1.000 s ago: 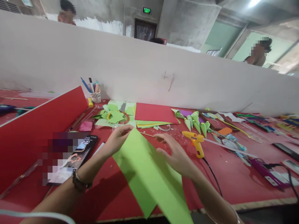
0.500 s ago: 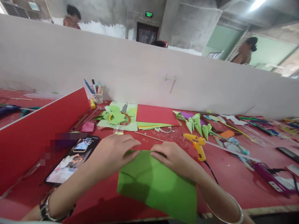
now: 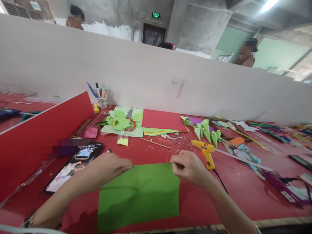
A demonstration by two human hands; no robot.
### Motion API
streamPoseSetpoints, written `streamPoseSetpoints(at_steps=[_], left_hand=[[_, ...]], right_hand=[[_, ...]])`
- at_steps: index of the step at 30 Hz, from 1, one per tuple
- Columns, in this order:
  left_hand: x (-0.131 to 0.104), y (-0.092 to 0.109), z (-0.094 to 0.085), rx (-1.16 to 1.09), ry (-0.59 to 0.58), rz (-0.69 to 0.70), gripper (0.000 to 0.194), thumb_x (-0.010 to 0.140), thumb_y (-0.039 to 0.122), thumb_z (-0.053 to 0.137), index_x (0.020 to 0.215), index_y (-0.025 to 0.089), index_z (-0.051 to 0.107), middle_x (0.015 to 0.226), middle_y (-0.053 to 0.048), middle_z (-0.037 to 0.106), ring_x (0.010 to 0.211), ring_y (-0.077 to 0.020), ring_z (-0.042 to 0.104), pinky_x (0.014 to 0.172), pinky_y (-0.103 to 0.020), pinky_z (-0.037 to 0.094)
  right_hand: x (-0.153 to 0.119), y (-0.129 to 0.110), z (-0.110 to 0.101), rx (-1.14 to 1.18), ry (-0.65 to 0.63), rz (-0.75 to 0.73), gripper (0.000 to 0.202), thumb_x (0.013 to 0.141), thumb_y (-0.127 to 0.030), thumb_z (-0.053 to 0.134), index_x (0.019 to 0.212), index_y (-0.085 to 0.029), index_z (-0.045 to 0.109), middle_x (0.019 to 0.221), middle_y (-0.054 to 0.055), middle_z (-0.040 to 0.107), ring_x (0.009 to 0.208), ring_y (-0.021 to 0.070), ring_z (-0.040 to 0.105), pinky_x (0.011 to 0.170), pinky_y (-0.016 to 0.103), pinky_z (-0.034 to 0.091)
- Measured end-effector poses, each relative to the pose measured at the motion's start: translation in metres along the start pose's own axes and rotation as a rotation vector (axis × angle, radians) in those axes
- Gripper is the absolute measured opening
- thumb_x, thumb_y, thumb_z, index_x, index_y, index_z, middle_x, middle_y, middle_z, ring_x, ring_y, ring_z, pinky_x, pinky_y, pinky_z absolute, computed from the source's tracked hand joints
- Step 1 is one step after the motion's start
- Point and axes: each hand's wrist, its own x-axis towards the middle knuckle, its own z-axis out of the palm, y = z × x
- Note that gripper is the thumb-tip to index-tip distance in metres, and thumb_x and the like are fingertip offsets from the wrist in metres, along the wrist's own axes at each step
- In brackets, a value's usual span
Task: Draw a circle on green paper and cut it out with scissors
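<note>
A sheet of green paper (image 3: 143, 195) spreads in front of me over the red tabletop, its far edge between my hands. My left hand (image 3: 110, 167) pinches that edge toward the left. At the far right corner, my right hand (image 3: 186, 167) grips the sheet with curled fingers. Just beyond my right hand lies a yellow glue gun (image 3: 206, 151) with a clear glue stick in its back. A phone (image 3: 75, 167) with a lit screen rests to the left of my left forearm.
Scissors (image 3: 130, 118) lie among green paper cutouts (image 3: 119, 122) at the back. Red paper (image 3: 163, 120) covers a stack beside them, near several green paper cones (image 3: 207, 130). A pen cup (image 3: 101, 101) stands by the red divider (image 3: 48, 136). A purple power strip (image 3: 282, 190) lies right.
My hands have moved apart along the paper's far edge, the left one leftward, the right one rightward. The green sheet has shifted left and turned squarer to me.
</note>
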Motion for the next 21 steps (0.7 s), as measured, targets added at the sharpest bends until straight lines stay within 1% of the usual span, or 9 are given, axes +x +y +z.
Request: streamPoseSetpoints(at_steps=[4,6,8,11,14,16,18,19,21], left_hand=[[-0.010,-0.010,0.004,-0.178,-0.030,-0.021,0.035,0.089,0.029,0.030,0.063,0.018,0.050,0.051,0.005,0.044,0.046,-0.0089,0.039,0.047,-0.021,0.024],[-0.010,-0.012,0.007,-0.250,0.003,-0.036,0.036,0.089,0.031,0.030,0.061,0.018,0.048,0.051,0.005,0.041,0.046,-0.0085,0.036,0.047,-0.020,0.025],[-0.009,-0.014,0.010,-0.314,0.055,-0.064,0.036,0.088,0.032,0.030,0.059,0.017,0.046,0.052,0.005,0.039,0.048,-0.0083,0.036,0.049,-0.019,0.027],[-0.006,-0.016,0.014,-0.396,0.116,-0.117,0.036,0.088,0.033,0.031,0.059,0.017,0.046,0.053,0.005,0.038,0.049,-0.0085,0.036,0.047,-0.018,0.028],[-0.003,-0.019,0.020,-0.392,0.161,-0.159,0.034,0.087,0.034,0.032,0.062,0.018,0.049,0.053,0.004,0.043,0.049,-0.0096,0.041,0.047,-0.018,0.032],[-0.001,-0.023,0.026,-0.354,0.272,-0.202,0.027,0.086,0.035,0.035,0.076,0.020,0.055,0.065,0.002,0.054,0.061,-0.0130,0.052,0.056,-0.021,0.040],[0.003,-0.029,0.032,-0.310,0.468,-0.264,0.024,0.084,0.037,0.040,0.097,0.022,0.053,0.090,-0.002,0.059,0.086,-0.0184,0.055,0.073,-0.026,0.043],[0.005,-0.031,0.035,-0.294,0.572,-0.296,0.028,0.083,0.038,0.041,0.105,0.022,0.049,0.100,-0.004,0.057,0.096,-0.0204,0.053,0.080,-0.030,0.043],[0.008,-0.035,0.039,-0.288,0.711,-0.333,0.034,0.082,0.038,0.042,0.111,0.021,0.043,0.111,-0.007,0.051,0.104,-0.0222,0.049,0.086,-0.033,0.042]], right_hand=[[-0.023,0.020,0.000,0.087,0.042,0.276,0.017,0.074,-0.016,0.043,0.058,-0.019,0.047,0.051,-0.002,0.046,0.051,0.0117,0.041,0.053,0.023,0.030],[-0.030,0.022,0.005,0.296,0.088,0.366,0.015,0.079,-0.023,0.042,0.072,-0.019,0.054,0.064,0.001,0.056,0.061,0.0142,0.050,0.059,0.024,0.038],[-0.034,0.019,0.013,0.598,0.078,0.383,0.024,0.082,-0.033,0.042,0.096,-0.019,0.055,0.088,0.006,0.062,0.080,0.0176,0.056,0.071,0.028,0.043],[-0.037,0.011,0.027,0.931,-0.093,0.405,0.040,0.078,-0.044,0.050,0.109,-0.019,0.053,0.100,0.008,0.061,0.092,0.0206,0.057,0.080,0.032,0.045],[-0.035,0.010,0.035,0.985,-0.221,0.538,0.032,0.075,-0.042,0.057,0.092,-0.016,0.061,0.082,0.005,0.064,0.075,0.0173,0.060,0.068,0.027,0.049],[-0.029,0.015,0.035,0.957,-0.145,0.652,0.029,0.077,-0.042,0.054,0.084,-0.015,0.061,0.063,-0.001,0.059,0.049,0.0104,0.054,0.047,0.021,0.046],[-0.017,0.021,0.032,0.936,0.023,0.767,0.029,0.078,-0.043,0.052,0.087,-0.016,0.059,0.052,-0.006,0.051,0.030,0.0043,0.035,0.028,0.016,0.030],[-0.009,0.025,0.030,0.937,0.135,0.812,0.028,0.078,-0.041,0.052,0.091,-0.017,0.058,0.053,-0.006,0.050,0.029,0.0029,0.030,0.024,0.015,0.024],[0.010,0.033,0.026,1.011,0.319,0.824,0.027,0.076,-0.035,0.056,0.097,-0.019,0.056,0.065,-0.004,0.056,0.033,0.0020,0.034,0.024,0.012,0.022]])
